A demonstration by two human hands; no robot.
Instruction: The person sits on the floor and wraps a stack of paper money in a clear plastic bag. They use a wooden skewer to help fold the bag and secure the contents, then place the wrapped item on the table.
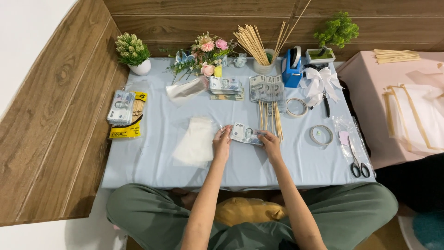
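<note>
A grey banknote [245, 133] lies stretched between both my hands just above the pale blue tablecloth [152, 153]. My left hand [222, 140] pinches its left edge. My right hand [269, 141] pinches its right edge. A stack of clear plastic sleeves [195, 142] lies just left of my left hand. Several banknotes mounted on thin wooden skewers [268, 99] rest directly behind the held note.
Around the table are a banknote bundle [121, 106] on a yellow skewer pack [132, 126], a loose note pile [225, 86], artificial flowers [208, 55], a cup of skewers [263, 62], a blue tape dispenser [291, 69], two tape rolls [297, 107], a white ribbon bow [320, 81] and scissors [358, 162].
</note>
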